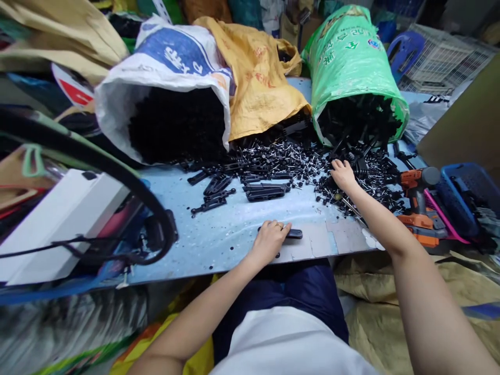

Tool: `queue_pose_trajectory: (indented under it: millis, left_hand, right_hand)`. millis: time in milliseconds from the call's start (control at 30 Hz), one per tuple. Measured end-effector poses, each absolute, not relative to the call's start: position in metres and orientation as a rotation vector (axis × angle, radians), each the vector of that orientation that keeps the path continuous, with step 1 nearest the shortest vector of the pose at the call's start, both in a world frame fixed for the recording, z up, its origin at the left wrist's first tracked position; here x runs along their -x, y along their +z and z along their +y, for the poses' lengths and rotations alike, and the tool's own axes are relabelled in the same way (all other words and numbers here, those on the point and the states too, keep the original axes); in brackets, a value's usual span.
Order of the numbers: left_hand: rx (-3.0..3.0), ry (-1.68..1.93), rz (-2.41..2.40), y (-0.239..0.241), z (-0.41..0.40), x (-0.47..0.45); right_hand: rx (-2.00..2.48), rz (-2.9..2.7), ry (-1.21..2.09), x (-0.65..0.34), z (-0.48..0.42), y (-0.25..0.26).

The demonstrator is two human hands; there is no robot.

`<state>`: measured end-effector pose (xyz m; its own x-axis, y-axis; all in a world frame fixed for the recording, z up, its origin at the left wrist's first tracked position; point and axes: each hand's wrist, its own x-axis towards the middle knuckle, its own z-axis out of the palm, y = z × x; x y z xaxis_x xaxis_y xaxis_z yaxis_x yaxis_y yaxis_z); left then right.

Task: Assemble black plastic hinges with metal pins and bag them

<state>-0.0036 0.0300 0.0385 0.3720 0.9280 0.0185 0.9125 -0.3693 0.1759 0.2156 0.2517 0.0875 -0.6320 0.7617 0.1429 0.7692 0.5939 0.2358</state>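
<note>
The person's left hand [270,243] is lying closed over a narrow black plastic piece with a rounded end [296,234], holding it near the front edge of the pale blue tabletop [187,250]. That end is poking out to the right past the fingers, and the long axis is running sideways, roughly along the table's edge; much of the piece is hiding under the hand.

The right hand [344,176] is resting farther out, on the right part of a loose heap of small silver pins with round black heads [287,159]. Its fingers are pointing away into the heap, and from where I'm standing I cannot tell whether they are pinching a pin or only touching the pile.

So the pins under the right hand are lying beyond the held piece and to its right, with a bare strip of tabletop coming between. The left hand is being the nearer one to the piece, the right to the pins. A stack of long black plastic parts [265,191] is lying straight beyond the left hand, running sideways too. An orange-and-grey cordless drill [412,179] is standing right of the right hand.
</note>
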Motion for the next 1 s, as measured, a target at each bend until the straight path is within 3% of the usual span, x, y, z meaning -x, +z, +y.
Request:
queue_pose_trajectory:
  millis: [100, 200, 300, 400, 533, 667, 800, 1000]
  left_hand:
    - [-2.304, 0.274, 1.845, 0.034, 0.020, 0.008]
    - [-2.026, 0.674, 1.744, 0.033, 0.016, 0.010]
    - [-1.450, 1.063, 1.462, 0.041, 0.024, 0.007]
    - [-0.875, 1.159, 1.234, 0.048, 0.038, 0.002]
    - [-0.681, 1.443, 1.298, 0.046, 0.046, -0.006]
    - [-0.973, 1.629, 1.418, 0.040, 0.036, -0.016]
    - [-1.540, 1.384, 1.579, 0.038, 0.028, 0.003]
    - [-2.168, 0.407, 1.405, 0.038, 0.029, 0.022]
  right_hand:
    - [1.225, -2.754, -0.437, -0.220, 0.244, 0.093]
    - [1.059, -2.717, -0.401, -0.219, 0.200, 0.087]
    - [0.527, -2.678, -0.109, -0.209, 0.137, 0.069]
    - [0.210, -2.652, 0.111, -0.195, 0.089, 0.055]
    - [0.511, -2.481, 0.660, -0.182, 0.075, 0.054]
    - [0.995, -2.370, 1.216, -0.177, 0.084, 0.066]
    - [1.141, -2.816, 0.901, -0.192, 0.085, 0.080]
    - [1.066, -3.384, 0.426, -0.201, 0.070, 0.079]
